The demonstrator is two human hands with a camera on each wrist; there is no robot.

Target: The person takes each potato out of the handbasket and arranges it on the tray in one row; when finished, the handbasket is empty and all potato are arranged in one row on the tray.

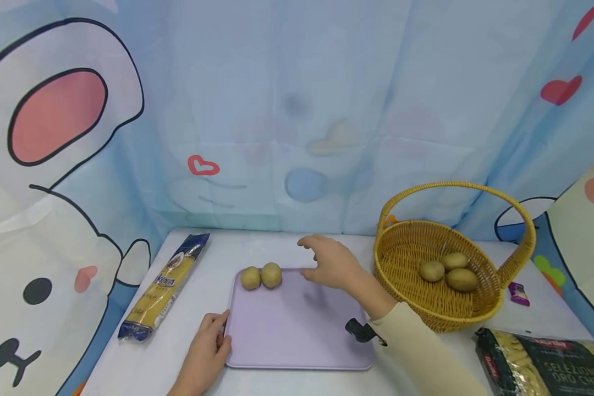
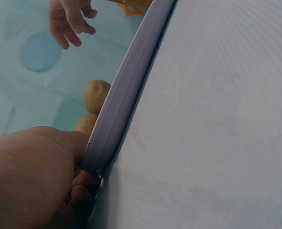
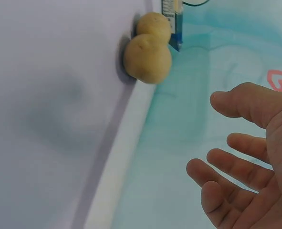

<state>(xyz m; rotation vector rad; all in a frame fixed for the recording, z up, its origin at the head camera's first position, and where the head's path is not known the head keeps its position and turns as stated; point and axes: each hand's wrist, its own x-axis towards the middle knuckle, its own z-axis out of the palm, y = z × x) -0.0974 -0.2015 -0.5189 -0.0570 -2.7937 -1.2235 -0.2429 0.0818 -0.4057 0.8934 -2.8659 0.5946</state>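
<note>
A light purple tray lies on the white table, and two potatoes sit side by side at its far left corner. My left hand grips the tray's left edge; in the left wrist view the thumb side is over the rim and the curled fingers are below it. Above the tray's far edge, to the right of the potatoes, my right hand hovers with thumb and fingers spread and nothing between them. The right wrist view shows this hand apart from the nearer potato.
A wicker basket with a tall handle stands to the right, holding three potatoes. A spaghetti pack lies left of the tray. At the right are a small purple packet and a dark pasta bag. A printed curtain hangs behind.
</note>
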